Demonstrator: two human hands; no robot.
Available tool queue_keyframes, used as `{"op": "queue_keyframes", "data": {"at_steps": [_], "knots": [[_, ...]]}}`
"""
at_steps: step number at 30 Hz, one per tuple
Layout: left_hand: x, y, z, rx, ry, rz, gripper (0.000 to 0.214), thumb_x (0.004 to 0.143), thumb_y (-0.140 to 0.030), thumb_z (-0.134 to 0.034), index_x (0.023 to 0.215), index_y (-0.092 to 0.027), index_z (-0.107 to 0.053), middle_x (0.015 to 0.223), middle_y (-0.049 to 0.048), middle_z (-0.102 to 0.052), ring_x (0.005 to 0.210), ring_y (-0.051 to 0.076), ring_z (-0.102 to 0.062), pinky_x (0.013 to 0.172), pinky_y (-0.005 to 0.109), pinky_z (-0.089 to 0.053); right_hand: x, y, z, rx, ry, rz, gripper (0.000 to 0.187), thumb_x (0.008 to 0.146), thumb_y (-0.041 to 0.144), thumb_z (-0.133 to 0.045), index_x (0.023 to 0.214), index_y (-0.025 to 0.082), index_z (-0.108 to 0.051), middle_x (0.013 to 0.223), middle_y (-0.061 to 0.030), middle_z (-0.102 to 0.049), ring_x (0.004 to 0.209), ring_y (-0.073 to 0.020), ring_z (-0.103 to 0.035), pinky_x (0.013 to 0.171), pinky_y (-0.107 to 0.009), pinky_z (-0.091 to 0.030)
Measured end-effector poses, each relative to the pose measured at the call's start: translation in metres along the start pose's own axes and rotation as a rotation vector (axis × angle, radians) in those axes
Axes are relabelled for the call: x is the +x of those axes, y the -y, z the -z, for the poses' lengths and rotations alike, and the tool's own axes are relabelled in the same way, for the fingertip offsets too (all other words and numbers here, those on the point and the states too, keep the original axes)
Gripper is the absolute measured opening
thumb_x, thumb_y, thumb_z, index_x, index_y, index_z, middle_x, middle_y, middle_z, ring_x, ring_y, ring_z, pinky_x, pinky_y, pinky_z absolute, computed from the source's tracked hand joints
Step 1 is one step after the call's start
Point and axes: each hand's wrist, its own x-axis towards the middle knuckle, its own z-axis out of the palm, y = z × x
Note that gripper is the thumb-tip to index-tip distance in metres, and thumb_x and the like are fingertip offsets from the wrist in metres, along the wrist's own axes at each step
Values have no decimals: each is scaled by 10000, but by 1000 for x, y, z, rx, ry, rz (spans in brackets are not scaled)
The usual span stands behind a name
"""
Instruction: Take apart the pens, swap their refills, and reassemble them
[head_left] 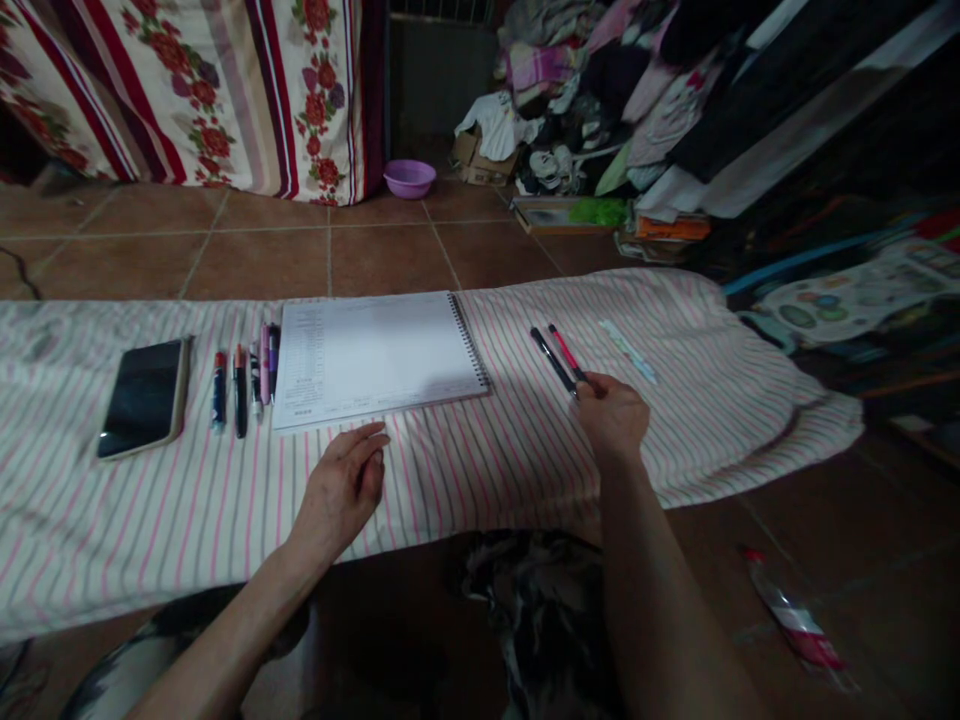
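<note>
1. Currently the right hand (613, 412) is over the table (517, 450), fingertips bunched at the near end of the red pen (562, 346). Grip: can't tell if it's clenched on the pen or just touching; the fingers hide that end.
2. Black pen (551, 358) lies just left of the red one, roughly parallel, near end right by the same fingertips.
3. Pale strip (628, 350) lies flat and slanted, a bit right of the red pen.
4. Left hand (346, 488): grip released, nothing in it. Fingers loosely bent, just below the notebook's near edge.
5. Notebook (390, 350) is open flat mid-table, spiral on its right side, page mostly white with faint print along the left and near edges.
6. Pen row (240, 390) sits just left of the notebook, pens roughly side by side; phone (144, 398) further left, screen dark.
7. Striped cloth (720, 400) covers the table.
8. Beyond: purple basin (409, 180) on the tiled floor (262, 250), near the floral curtain (217, 90).
</note>
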Motion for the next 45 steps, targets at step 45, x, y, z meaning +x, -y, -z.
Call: {"op": "queue_keyframes", "data": {"at_steps": [45], "knots": [[0,6,10,-23,-64,68,248,822,-105,-442,980,-166,-624,1022,83,-636,968,188,-566,861,351,-491,-97,145,-20,489,262,818,218,858,217,-449,835,174,-661,770,-64,-685,658,-144,-607,650,-236,-439]]}}
